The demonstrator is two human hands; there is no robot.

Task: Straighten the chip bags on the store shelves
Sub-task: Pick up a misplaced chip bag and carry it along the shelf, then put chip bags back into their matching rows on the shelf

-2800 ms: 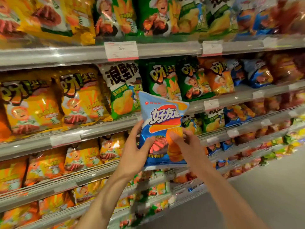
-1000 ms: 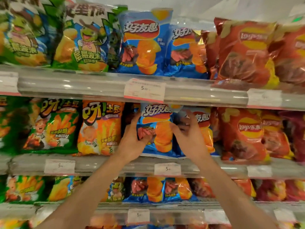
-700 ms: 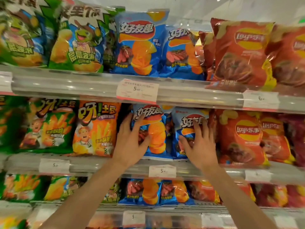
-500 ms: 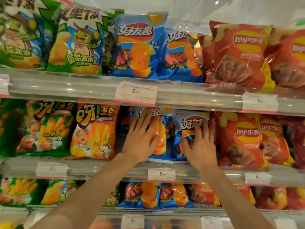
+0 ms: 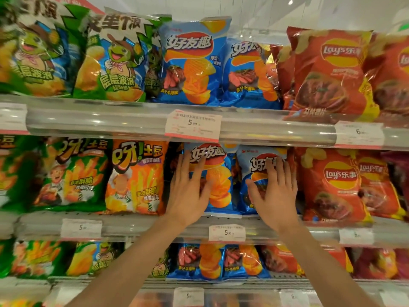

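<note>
In the head view, the left hand lies flat, fingers spread, on a glossy blue crinkled chip bag on the middle shelf. At its 3 o'clock, the right hand presses an identical blue neighbour bag, equally unclenched. Pushing unevenly could likely tip either bag backward.

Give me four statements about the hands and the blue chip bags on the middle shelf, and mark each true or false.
1. The left hand lies flat on a blue chip bag. True.
2. The right hand grips a red bag. False: it presses open-palmed on the second blue bag.
3. Both blue bags stand on the middle shelf. True.
4. An orange bag stands between the two blue bags. False: it stands to their left.
</note>
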